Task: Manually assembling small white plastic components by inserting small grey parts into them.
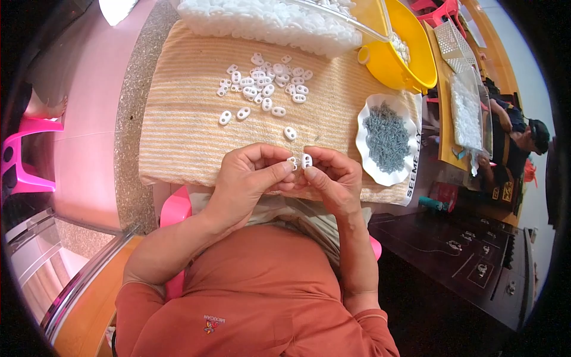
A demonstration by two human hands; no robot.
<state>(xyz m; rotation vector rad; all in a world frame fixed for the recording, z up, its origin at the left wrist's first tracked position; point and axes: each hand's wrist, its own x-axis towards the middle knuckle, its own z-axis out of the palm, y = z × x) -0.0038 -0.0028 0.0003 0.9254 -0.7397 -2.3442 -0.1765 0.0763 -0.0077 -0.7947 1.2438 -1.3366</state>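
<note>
Holding one small part in each hand, the person works over the near edge of a yellow-and-white striped cloth [172,113]. The left hand [245,175] pinches a small white plastic piece with ring-like ends [292,163] between thumb and index finger; the right hand [336,178] grips a white oval plastic piece with two holes [307,160] in the same way, the other fingers of both hands curled. The two pieces stand close side by side, upright, presumably so that their shapes can be matched face to face. Just beyond lies a single white two-holed oval [289,133], and farther off a loose scatter of similar white pieces [259,75], probably spread out for easy picking. To the right, a white scalloped dish [380,174] contains small grey parts [386,134], apparently grouped within the right hand's reach. At the far side stand a clear plastic box [348,22] heaped with white pieces and, to its right, a yellow plastic basin [389,65], likely serving as bulk stock. Another person [523,137] sits at the far right. The fingertips partly cover both held pieces, so whether these touch cannot be told; the grey parts are too fine to separate, and the box is cut off at the upper edge.
</note>
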